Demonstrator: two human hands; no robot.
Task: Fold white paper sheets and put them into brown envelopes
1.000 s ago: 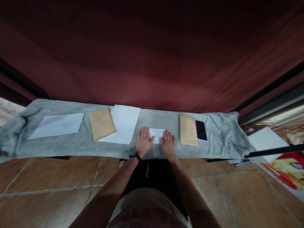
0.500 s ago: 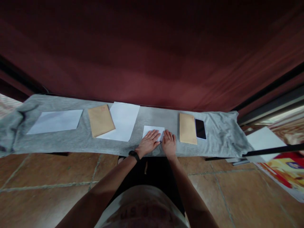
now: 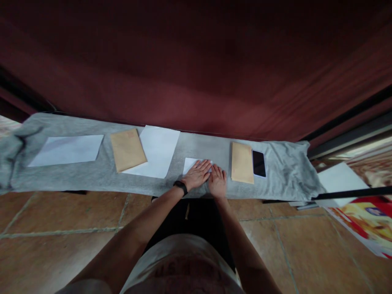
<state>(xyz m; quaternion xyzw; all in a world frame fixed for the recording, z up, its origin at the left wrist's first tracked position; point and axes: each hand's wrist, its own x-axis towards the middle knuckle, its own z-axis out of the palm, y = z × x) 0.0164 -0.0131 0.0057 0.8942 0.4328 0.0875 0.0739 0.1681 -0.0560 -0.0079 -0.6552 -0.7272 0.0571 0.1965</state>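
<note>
A small folded-looking white paper [image 3: 189,164] lies at the near middle of the grey cloth. My left hand [image 3: 197,173], with a black band on its wrist, rests flat over it, fingers stretched out and held near each other. Close beside it, my right hand [image 3: 217,182] lies palm down at the paper's right edge, its fingers extended and slightly bent. The two hands almost touch, and they cover much of the paper. Neither shows anything gripped in it.
A grey cloth [image 3: 208,143] covers the narrow bench. On it, left of my hands, lie a white sheet [image 3: 161,149], a brown envelope [image 3: 128,151] and another white sheet [image 3: 69,150]. To the right are a second brown envelope [image 3: 241,163] and a phone [image 3: 259,164].
My left hand has slid to the right across the paper, closer to my right hand. My right hand stays at the paper's right edge. The whole view has shifted slightly.
</note>
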